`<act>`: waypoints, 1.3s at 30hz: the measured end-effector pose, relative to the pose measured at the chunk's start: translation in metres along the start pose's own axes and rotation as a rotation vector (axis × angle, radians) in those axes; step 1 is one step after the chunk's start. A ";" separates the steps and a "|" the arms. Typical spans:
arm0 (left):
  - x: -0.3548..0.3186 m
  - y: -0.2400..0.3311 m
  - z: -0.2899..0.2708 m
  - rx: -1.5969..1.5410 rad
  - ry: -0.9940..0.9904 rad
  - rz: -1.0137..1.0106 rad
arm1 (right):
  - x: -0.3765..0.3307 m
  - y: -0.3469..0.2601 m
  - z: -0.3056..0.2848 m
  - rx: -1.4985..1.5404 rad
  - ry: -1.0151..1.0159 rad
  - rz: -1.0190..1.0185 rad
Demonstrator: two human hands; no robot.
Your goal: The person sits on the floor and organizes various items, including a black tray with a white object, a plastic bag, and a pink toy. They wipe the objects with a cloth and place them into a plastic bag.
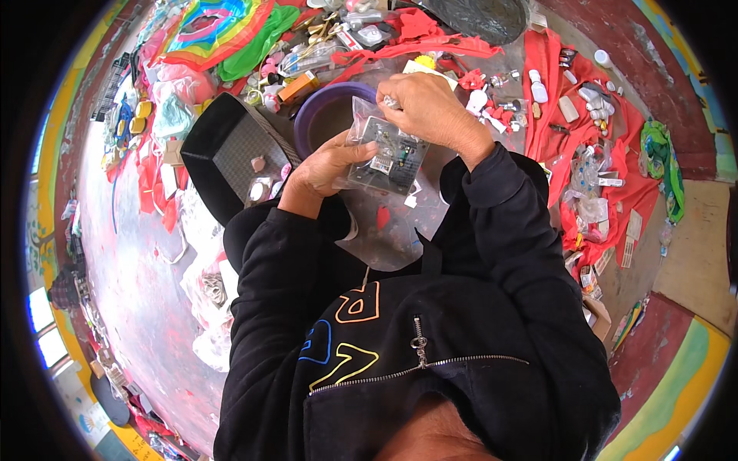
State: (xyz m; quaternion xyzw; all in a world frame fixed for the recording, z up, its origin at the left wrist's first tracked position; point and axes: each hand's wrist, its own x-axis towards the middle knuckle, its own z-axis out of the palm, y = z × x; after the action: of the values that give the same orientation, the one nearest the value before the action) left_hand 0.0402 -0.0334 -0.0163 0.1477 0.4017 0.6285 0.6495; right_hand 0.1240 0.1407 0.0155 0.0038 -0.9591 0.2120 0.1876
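Upper centre, the left hand (327,164) clasps a bagged box (401,160), seemingly steadying it while the right hand (434,113) pinches crumpled plastic (390,102) between closed fingers (400,87).

Floor (115,253): pale grey, pink-smudged, and look, gleaming leftward!
Wall (697,384): yellow and green waves, maroon alongside!
Panes (41,310): blazing white, far left!

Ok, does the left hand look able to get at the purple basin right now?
Probably not for a grasp: the left hand is occupied, holding the clear plastic package. The purple basin looks close, its left rim uncovered, so once freed, it could likely reach.
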 end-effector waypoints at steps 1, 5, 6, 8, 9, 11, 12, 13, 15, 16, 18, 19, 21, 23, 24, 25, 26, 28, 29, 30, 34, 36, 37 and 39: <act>0.000 0.000 0.000 0.011 -0.003 -0.003 | 0.000 0.000 0.000 -0.004 0.038 0.033; -0.004 0.002 0.003 0.016 -0.032 -0.010 | -0.001 0.001 -0.003 0.075 0.090 0.206; -0.004 0.002 0.004 0.006 -0.046 -0.010 | -0.001 0.003 -0.004 0.118 0.078 0.259; -0.003 0.001 0.004 0.002 -0.050 -0.002 | -0.002 0.011 0.000 0.107 0.153 0.277; -0.003 0.000 0.004 -0.001 -0.050 0.003 | -0.002 0.015 0.000 0.102 0.189 0.285; -0.003 -0.001 0.006 -0.056 -0.013 0.005 | 0.001 0.024 -0.008 0.180 0.316 0.451; -0.003 -0.001 0.006 -0.083 0.007 0.006 | 0.003 0.026 -0.012 0.220 0.379 0.533; -0.003 -0.002 0.005 -0.083 0.011 -0.012 | 0.004 0.023 -0.015 0.445 0.375 0.506; 0.000 -0.002 0.004 -0.081 0.011 -0.049 | 0.002 -0.007 -0.017 0.565 0.216 0.288; 0.001 -0.004 -0.001 -0.032 0.018 -0.059 | 0.003 -0.021 -0.014 0.622 0.137 0.179; 0.003 -0.011 -0.012 0.073 0.030 -0.096 | 0.001 -0.030 0.008 0.310 0.051 -0.067; 0.004 -0.012 -0.010 0.087 -0.011 -0.089 | 0.001 -0.027 0.015 0.221 0.057 -0.061; 0.001 -0.011 0.004 0.109 -0.087 -0.061 | 0.005 -0.005 0.020 0.072 0.166 0.014; -0.001 -0.008 0.015 0.063 -0.149 0.005 | 0.011 0.018 0.017 -0.044 0.207 0.204; -0.002 -0.006 0.017 0.041 -0.179 0.042 | 0.012 0.027 0.011 -0.084 0.194 0.357; -0.002 -0.003 0.014 -0.003 -0.133 0.056 | 0.012 0.033 0.004 -0.016 0.299 0.416; 0.000 0.000 0.007 -0.056 -0.093 0.044 | 0.014 0.036 -0.004 0.057 0.400 0.460; 0.004 0.000 -0.005 -0.200 -0.031 0.107 | 0.010 0.032 -0.023 0.339 0.562 0.537; 0.011 -0.002 -0.012 -0.298 -0.001 0.125 | 0.008 0.026 -0.029 0.481 0.645 0.582; 0.016 -0.003 -0.016 -0.306 -0.001 0.161 | 0.007 0.018 -0.027 0.538 0.627 0.533; 0.019 -0.001 -0.006 -0.163 0.152 0.337 | 0.007 -0.035 0.005 0.564 0.383 0.309; 0.025 -0.004 -0.030 -0.274 -0.029 0.345 | -0.001 -0.055 0.037 0.423 0.211 -0.010; 0.029 -0.007 -0.056 -0.579 -0.244 0.205 | -0.005 -0.060 0.051 0.331 0.111 -0.133; 0.024 0.003 -0.054 -0.566 0.035 0.330 | -0.013 -0.060 0.056 0.202 0.097 -0.200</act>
State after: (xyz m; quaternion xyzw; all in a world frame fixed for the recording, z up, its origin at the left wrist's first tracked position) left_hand -0.0030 -0.0268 -0.0562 0.0135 0.1928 0.8143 0.5473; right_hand 0.1214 0.0619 -0.0117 0.1077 -0.9175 0.2877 0.2526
